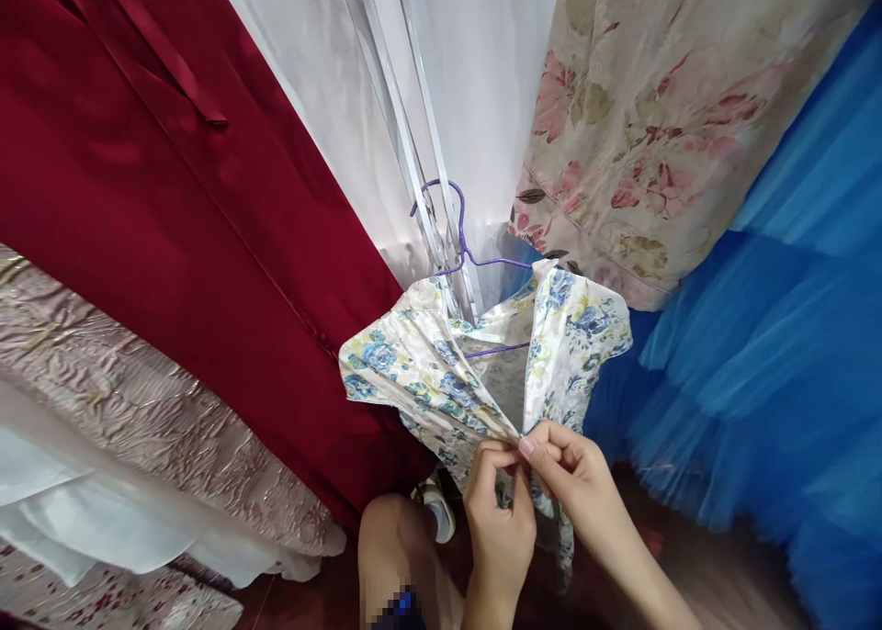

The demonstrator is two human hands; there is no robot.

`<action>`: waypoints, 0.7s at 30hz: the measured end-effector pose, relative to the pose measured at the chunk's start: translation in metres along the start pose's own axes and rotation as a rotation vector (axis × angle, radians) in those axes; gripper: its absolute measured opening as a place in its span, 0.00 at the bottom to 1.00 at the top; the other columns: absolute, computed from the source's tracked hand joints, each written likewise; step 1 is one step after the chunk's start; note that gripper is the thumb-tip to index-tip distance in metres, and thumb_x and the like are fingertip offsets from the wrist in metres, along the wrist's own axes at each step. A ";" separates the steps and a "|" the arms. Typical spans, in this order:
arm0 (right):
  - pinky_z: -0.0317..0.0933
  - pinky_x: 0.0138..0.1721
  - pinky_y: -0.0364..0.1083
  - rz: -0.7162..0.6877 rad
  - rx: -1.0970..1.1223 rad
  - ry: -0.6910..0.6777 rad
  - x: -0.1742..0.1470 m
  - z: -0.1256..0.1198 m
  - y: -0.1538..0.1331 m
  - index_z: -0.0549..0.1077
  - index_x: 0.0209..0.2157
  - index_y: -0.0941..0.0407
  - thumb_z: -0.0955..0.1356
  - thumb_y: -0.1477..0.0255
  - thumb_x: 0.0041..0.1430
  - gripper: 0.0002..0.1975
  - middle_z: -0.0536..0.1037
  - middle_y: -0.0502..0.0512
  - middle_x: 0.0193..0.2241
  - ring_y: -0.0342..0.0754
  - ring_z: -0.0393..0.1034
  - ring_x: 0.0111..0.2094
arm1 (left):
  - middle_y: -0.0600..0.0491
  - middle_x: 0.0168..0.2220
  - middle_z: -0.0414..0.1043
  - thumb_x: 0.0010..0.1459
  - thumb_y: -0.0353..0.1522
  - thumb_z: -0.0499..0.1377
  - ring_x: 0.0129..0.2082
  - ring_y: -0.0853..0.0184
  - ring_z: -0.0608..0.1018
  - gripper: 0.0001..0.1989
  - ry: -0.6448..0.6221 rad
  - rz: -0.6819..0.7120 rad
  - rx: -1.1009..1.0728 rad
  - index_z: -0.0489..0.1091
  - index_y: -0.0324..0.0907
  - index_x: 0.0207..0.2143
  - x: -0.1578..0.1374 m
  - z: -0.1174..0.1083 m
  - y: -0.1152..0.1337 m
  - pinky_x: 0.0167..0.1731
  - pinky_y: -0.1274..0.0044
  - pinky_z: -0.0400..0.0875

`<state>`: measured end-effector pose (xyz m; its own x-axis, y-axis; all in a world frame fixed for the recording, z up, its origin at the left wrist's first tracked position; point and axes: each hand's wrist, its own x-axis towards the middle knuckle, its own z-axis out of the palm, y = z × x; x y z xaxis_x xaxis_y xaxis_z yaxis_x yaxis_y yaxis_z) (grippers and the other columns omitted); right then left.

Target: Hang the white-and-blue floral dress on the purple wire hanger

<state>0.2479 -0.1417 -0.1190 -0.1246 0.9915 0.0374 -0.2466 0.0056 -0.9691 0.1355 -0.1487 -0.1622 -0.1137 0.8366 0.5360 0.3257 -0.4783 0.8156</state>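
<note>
Floral garment (427,359) on purple hanger (467,250), spread beyond the hands (502,509) (582,474), both pinching its front opening

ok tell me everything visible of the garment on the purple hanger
The garment is whitish, thin-looking cloth with blue flowers and yellow-green touches, short-sleeved, its V neckline open. It faces the camera on the purple hanger, in front of red fabric; the left hand and right hand pinch its front at the V's base.

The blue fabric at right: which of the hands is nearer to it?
Right. In the picture, the right hand is left of the blue fabric; the left hand is farther left.
</note>
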 end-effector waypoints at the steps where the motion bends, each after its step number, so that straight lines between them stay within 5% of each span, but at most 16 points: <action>1: 0.41 0.22 0.42 -0.015 0.005 -0.001 0.005 0.002 -0.005 0.65 0.25 0.56 0.68 0.56 0.63 0.21 0.57 0.43 0.17 0.39 0.46 0.20 | 0.52 0.34 0.72 0.61 0.24 0.56 0.37 0.66 0.76 0.05 -0.008 0.003 -0.004 0.69 0.42 0.34 0.001 -0.001 0.000 0.40 0.76 0.70; 13: 0.45 0.20 0.42 -0.250 -0.029 -0.019 0.096 0.033 -0.087 0.68 0.21 0.56 0.71 0.59 0.58 0.19 0.64 0.45 0.13 0.39 0.51 0.16 | 0.52 0.33 0.66 0.64 0.27 0.54 0.35 0.66 0.73 0.04 -0.067 -0.089 0.098 0.65 0.42 0.34 -0.005 -0.002 -0.038 0.39 0.76 0.68; 21: 0.43 0.20 0.42 -0.382 0.017 0.028 0.110 0.040 -0.097 0.70 0.25 0.57 0.71 0.61 0.59 0.15 0.65 0.44 0.14 0.38 0.51 0.16 | 0.51 0.31 0.71 0.62 0.26 0.55 0.33 0.65 0.75 0.04 -0.108 -0.123 0.122 0.67 0.41 0.33 -0.010 0.009 -0.056 0.36 0.75 0.69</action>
<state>0.2197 -0.0388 -0.0113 0.0063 0.9215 0.3884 -0.2864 0.3738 -0.8822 0.1265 -0.1278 -0.2149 -0.0609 0.9136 0.4020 0.4280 -0.3399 0.8374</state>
